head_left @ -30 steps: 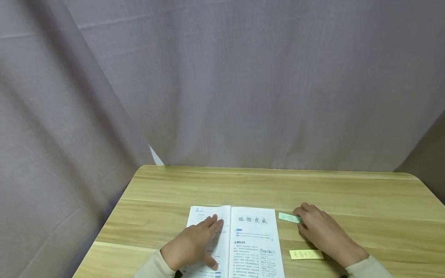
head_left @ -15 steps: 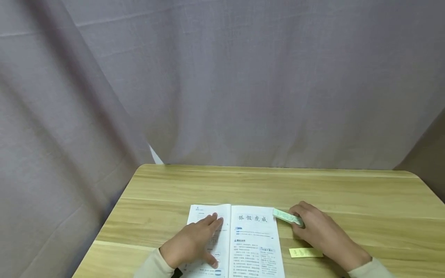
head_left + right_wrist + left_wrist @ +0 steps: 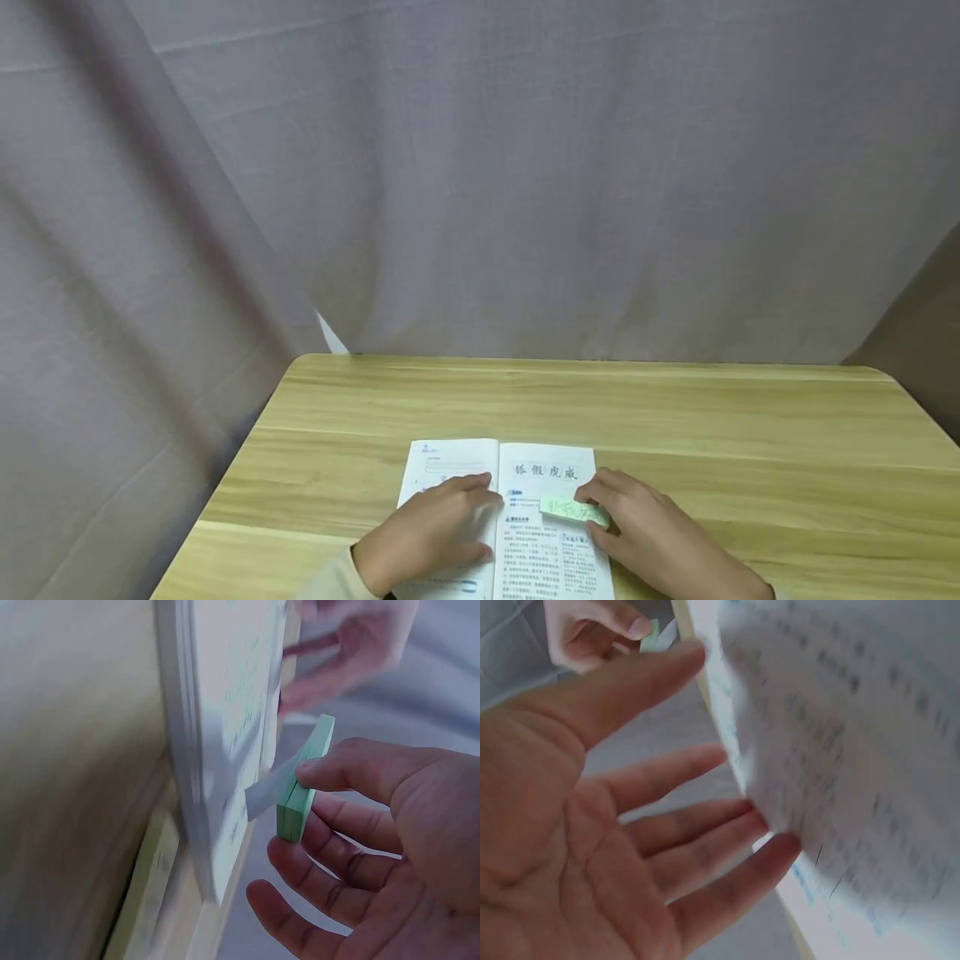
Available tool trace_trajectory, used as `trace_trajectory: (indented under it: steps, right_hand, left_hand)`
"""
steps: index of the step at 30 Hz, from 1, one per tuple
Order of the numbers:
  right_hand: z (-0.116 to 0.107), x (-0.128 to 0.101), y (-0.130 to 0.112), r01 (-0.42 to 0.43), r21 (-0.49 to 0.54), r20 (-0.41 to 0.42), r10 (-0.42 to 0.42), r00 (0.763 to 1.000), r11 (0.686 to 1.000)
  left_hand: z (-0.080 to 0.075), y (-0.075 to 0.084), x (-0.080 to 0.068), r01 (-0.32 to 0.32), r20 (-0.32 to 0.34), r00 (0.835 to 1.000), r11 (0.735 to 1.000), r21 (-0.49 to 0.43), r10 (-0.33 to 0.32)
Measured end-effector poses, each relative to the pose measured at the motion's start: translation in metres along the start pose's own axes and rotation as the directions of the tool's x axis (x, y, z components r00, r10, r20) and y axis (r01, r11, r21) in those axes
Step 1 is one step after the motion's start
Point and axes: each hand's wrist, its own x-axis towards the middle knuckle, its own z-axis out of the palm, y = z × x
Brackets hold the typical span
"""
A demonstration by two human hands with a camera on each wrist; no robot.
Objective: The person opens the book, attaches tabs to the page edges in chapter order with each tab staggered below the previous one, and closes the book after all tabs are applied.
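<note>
Left hand (image 3: 427, 537) flat on the left page of the open book (image 3: 547, 483), fingers straight and relaxed, fingertips close to the spine; in the left wrist view the same hand (image 3: 592, 825) spread open beside the blurred page (image 3: 855, 750). Right hand (image 3: 652, 537) over the right page, pinching a green pad of sticky notes (image 3: 573, 508) between thumb and fingers; pad held just above or on the printed text below the large heading, which of the two not clear. From the right wrist, pad (image 3: 304, 780) seen edge-on, thumb on top and fingers beneath, one loose sheet curling off toward the book (image 3: 225, 750). Yellow sticky pad (image 3: 150, 877) lying on the table just beside the book's right edge, under the right forearm. Book near the front edge of the wooden table (image 3: 675, 408), roughly centred. Grey curtain (image 3: 480, 167) hanging behind the far edge.
</note>
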Motion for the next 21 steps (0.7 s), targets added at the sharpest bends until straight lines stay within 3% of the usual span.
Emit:
trace_trajectory:
  steps: [4,7,13,21]
  right_hand:
    - [0.010,0.002,-0.006,0.070,0.007,0.030,-0.071,0.997,0.997]
    - [0.019,0.006,-0.009,0.126,-0.007,0.018,-0.126,0.992,0.992]
    - [0.030,0.007,-0.012,0.169,-0.050,-0.029,-0.170,0.985,0.984]
    - [0.032,0.006,-0.011,0.161,-0.059,-0.031,-0.163,0.986,0.985]
  left_hand:
    - [0.006,0.004,0.007,0.001,-0.095,0.995,1.000,0.000,-0.001]
    - [0.010,0.008,0.010,0.011,-0.129,0.992,1.000,-0.020,-0.013]
    - [0.017,0.011,0.016,0.006,-0.132,0.991,0.997,-0.075,-0.016]
    - [0.020,0.020,0.021,-0.003,-0.159,0.987,0.999,-0.038,-0.003]
